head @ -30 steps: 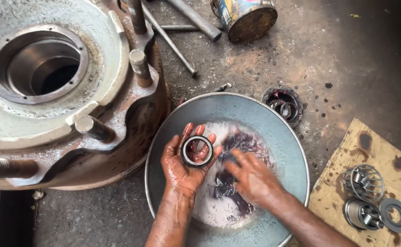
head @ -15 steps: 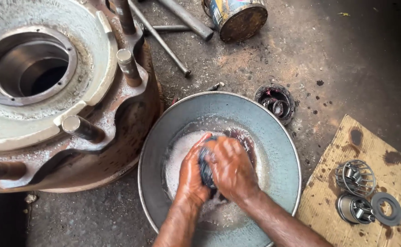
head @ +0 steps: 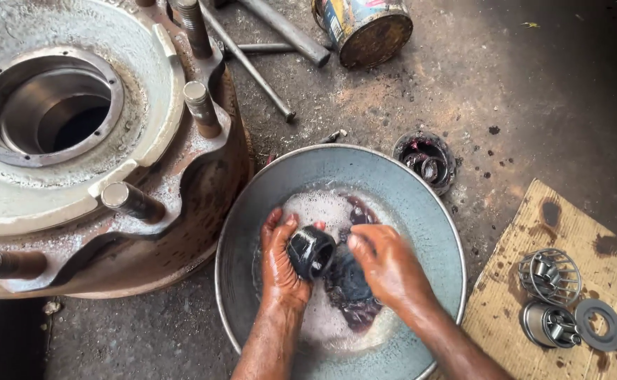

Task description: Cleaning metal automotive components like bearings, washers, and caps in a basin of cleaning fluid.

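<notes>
My left hand [head: 279, 259] grips a dark round bearing ring [head: 310, 252], tilted on edge over the foamy liquid in a wide metal basin [head: 421, 204]. My right hand [head: 386, 264] presses a dark wet cloth [head: 350, 281] against the ring's side; its fingers are curled on the cloth. Both hands are wet and sit in the middle of the basin, close together. Part of the cloth trails into the liquid below my right hand.
A large rusty wheel hub [head: 90, 148] with studs fills the left. A small dark cup with parts [head: 426, 160] sits behind the basin. Clean bearing cages [head: 549, 276], a bearing [head: 548, 325] and a washer [head: 599, 324] lie on cardboard [head: 569, 232] at right. Rods [head: 248, 67] and a tin can [head: 364, 28] lie beyond.
A second ago my left hand held the ring up open-faced with the right hand beside it; then both hands closed over it, and now the ring is tilted with the cloth against it.
</notes>
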